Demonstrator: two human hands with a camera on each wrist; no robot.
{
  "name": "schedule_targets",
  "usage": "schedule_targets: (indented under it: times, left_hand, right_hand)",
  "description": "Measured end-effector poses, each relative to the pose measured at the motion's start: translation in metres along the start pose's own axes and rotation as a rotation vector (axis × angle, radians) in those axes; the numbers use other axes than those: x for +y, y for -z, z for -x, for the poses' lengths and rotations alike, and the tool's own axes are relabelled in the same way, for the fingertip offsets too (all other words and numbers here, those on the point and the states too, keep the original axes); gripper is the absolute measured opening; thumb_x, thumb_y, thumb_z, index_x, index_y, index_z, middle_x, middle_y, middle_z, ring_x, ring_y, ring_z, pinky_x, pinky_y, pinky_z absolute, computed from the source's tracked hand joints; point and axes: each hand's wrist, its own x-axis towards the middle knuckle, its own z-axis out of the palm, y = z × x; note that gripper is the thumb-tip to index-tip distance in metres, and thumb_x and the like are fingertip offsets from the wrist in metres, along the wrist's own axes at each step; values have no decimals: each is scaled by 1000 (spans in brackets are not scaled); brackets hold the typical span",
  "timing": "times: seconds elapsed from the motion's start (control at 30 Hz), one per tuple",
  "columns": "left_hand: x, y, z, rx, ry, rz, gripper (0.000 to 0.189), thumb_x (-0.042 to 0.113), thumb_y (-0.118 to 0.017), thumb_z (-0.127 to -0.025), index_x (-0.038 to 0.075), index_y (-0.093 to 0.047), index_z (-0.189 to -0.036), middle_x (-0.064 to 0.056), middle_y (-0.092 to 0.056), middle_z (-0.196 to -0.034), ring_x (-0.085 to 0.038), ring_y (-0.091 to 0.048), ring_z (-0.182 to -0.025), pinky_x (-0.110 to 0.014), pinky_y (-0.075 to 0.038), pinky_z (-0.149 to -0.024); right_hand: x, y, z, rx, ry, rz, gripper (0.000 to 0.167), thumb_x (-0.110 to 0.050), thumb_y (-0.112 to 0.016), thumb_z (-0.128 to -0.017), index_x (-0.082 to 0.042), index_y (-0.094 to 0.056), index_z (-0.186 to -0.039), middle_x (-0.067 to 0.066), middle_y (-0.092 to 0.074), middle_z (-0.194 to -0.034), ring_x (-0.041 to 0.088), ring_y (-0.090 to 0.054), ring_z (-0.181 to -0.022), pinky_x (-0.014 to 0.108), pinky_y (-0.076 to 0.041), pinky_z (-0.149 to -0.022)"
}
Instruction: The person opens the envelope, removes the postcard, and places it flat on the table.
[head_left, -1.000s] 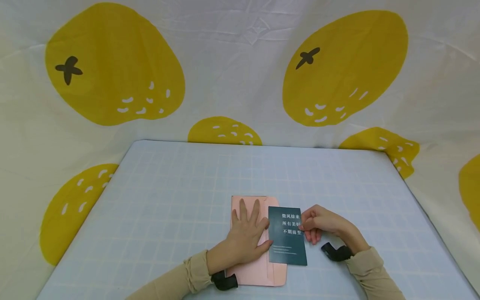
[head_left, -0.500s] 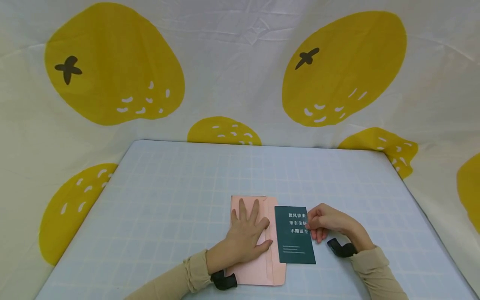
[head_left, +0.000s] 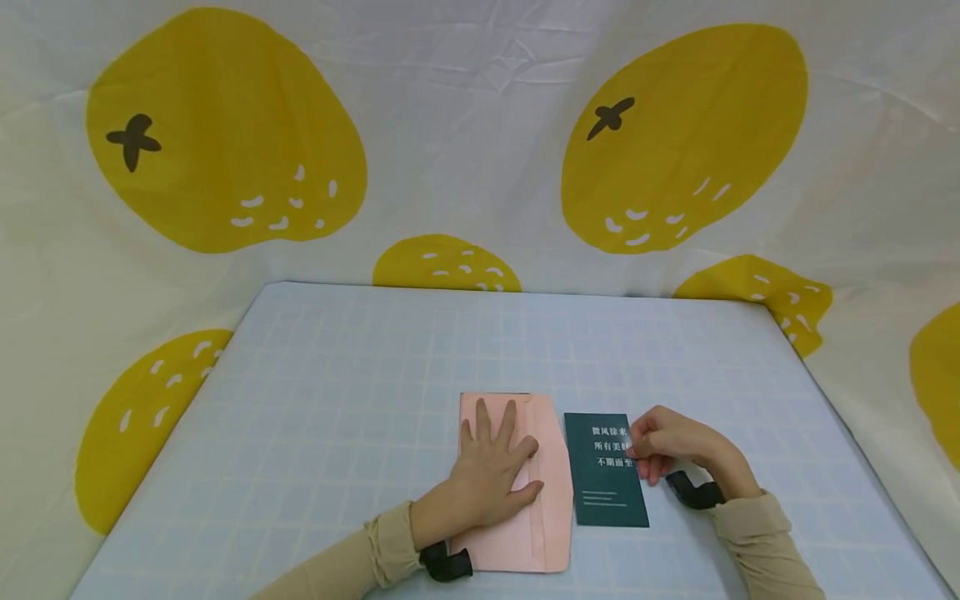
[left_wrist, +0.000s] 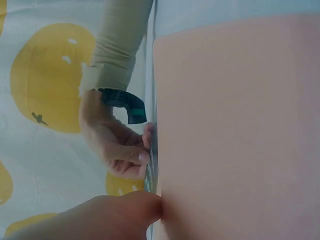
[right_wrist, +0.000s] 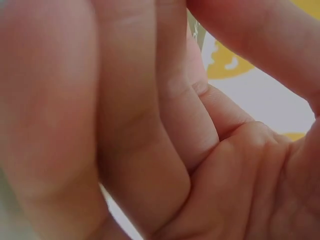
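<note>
A pink envelope (head_left: 504,546) lies on the table, its flap side toward the right. My left hand (head_left: 486,483) rests on it with the fingers spread. Just right of the envelope is a dark green card (head_left: 606,479) printed with white Chinese characters and a few small lines. My right hand (head_left: 671,442) pinches the card's right edge between thumb and fingers. In the left wrist view the envelope (left_wrist: 235,125) fills the right side, and the right hand (left_wrist: 117,145) shows beyond it at the card. Curled fingers (right_wrist: 130,100) fill most of the right wrist view.
The table (head_left: 337,375) has a pale blue cloth with a white grid. Behind it hangs a white curtain (head_left: 465,125) with large yellow fruit shapes. A black wrist device (head_left: 447,562) sits at the left wrist, and another (head_left: 695,492) at the right.
The right hand has drawn the card to the right, from overlapping the envelope's flap to lying beside it. The left hand has stayed in place on the envelope.
</note>
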Motion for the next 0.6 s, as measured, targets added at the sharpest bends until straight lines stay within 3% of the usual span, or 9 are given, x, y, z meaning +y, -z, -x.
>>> schedule_targets:
  times: [0.13, 0.23, 0.6]
  left_hand:
    - [-1, 0, 1, -29, -8, 49, 53, 61, -41, -99, 43, -39, -149, -22, -21, -160, -62, -19, -138, -71, -31, -100]
    - [-3, -2, 2, -34, -22, 79, 51, 60, -39, -100, 50, -36, -150, -23, -18, -161, -64, -15, -138, -73, -30, -100]
    - [-3, -4, 2, -18, -33, 61, 50, 61, -38, -100, 51, -37, -149, -23, -20, -160, -64, -18, -136, -73, -32, -98]
  right_hand:
    - [2, 3, 2, 5, -11, 0, 27, -4, -61, -91, 17, -56, -75, 20, -66, -63, 21, -65, -49, 23, -46, -44]
    - [4, 5, 3, 9, -16, -4, 27, -4, -60, -91, 18, -56, -76, 19, -65, -62, 20, -65, -49, 23, -47, -45]
    - [5, 9, 6, 23, -48, 10, 25, -4, -61, -90, 15, -56, -75, 16, -65, -61, 20, -64, -48, 24, -48, -45]
